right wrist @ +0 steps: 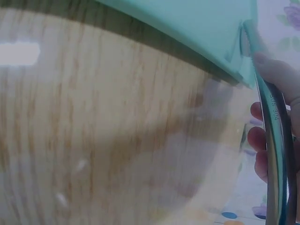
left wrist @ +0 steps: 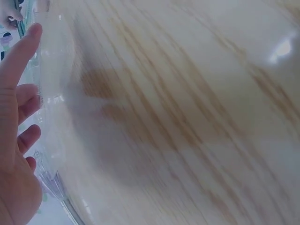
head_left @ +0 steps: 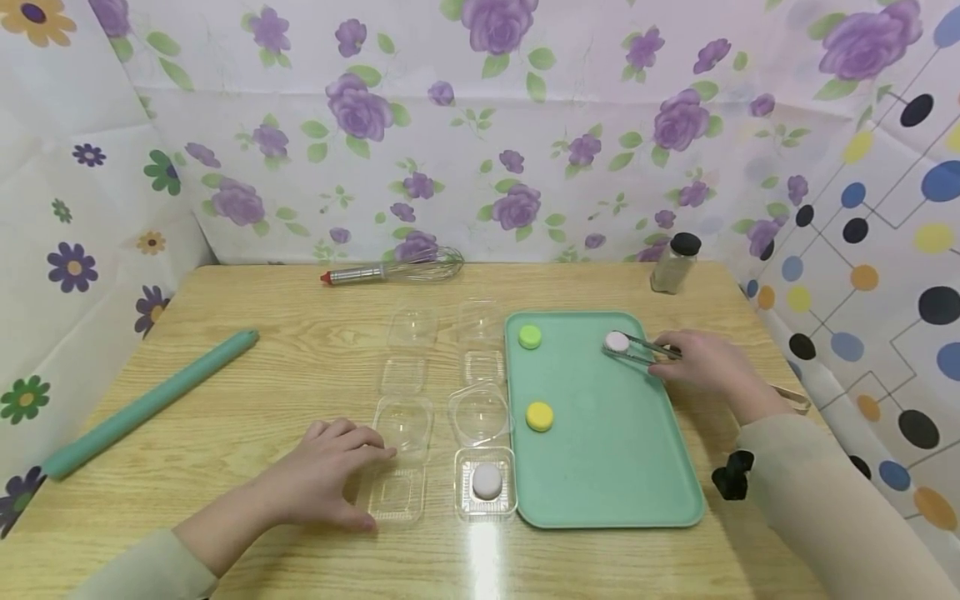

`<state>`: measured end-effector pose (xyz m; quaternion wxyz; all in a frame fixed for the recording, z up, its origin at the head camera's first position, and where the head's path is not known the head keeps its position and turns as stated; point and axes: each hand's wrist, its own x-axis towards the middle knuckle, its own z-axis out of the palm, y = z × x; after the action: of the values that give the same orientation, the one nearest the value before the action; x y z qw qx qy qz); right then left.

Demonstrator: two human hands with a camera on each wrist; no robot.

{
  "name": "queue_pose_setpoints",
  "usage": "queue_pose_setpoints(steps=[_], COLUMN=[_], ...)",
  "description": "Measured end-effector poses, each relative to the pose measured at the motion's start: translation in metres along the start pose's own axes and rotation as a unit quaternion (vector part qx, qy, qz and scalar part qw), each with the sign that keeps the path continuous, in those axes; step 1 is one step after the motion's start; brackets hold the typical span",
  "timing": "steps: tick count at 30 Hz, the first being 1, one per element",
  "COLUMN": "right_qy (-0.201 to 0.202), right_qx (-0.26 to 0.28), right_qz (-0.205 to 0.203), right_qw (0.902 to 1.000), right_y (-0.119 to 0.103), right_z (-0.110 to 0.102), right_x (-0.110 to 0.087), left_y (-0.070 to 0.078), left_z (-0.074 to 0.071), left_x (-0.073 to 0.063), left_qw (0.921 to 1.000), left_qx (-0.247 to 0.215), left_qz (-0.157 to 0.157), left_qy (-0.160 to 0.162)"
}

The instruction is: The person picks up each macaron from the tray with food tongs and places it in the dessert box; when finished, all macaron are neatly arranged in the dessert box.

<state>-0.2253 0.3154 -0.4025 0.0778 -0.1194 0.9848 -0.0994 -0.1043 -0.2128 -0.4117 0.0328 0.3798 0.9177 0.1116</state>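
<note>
In the head view my right hand grips metal tongs, whose tips close around a pale pink macaron at the upper right of the green tray. The tongs' handle runs through the fingers in the right wrist view. A green macaron and a yellow macaron lie along the tray's left side. My left hand rests beside an open clear plastic box, thumb and fingers spread at its left edge. Another open box holds a pale lilac macaron.
Two more open clear boxes, one left and one right, stand farther back. A whisk lies at the back edge, and a black-lidded jar stands back right. A green rolling pin lies on the left.
</note>
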Motion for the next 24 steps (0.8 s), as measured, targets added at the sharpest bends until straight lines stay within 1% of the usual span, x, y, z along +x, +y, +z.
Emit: queue_pose_setpoints(steps=[6, 11, 20, 24], right_qy=[0.005, 0.013, 0.024, 0.022], right_qx=[0.004, -0.002, -0.011, 0.000], right_qz=[-0.011, -0.031, -0.101, -0.136], right_qw=[0.9999, 0.9994, 0.9946, 0.9905], right_y=[-0.007, -0.022, -0.071, -0.095], right_z=[-0.004, -0.008, -0.014, -0.015], right_x=[-0.001, 0.000, 0.004, 0.004], left_y=[0.000, 0.000, 0.001, 0.001], left_z=[0.001, 0.002, 0.002, 0.001], left_x=[-0.001, -0.002, -0.002, -0.002], left_qw=[0.9999, 0.9999, 0.9998, 0.9998], left_qx=[0.006, 0.003, -0.010, -0.013], left_qz=[0.003, -0.001, -0.015, -0.017], left_qy=[0.012, 0.013, 0.002, 0.005])
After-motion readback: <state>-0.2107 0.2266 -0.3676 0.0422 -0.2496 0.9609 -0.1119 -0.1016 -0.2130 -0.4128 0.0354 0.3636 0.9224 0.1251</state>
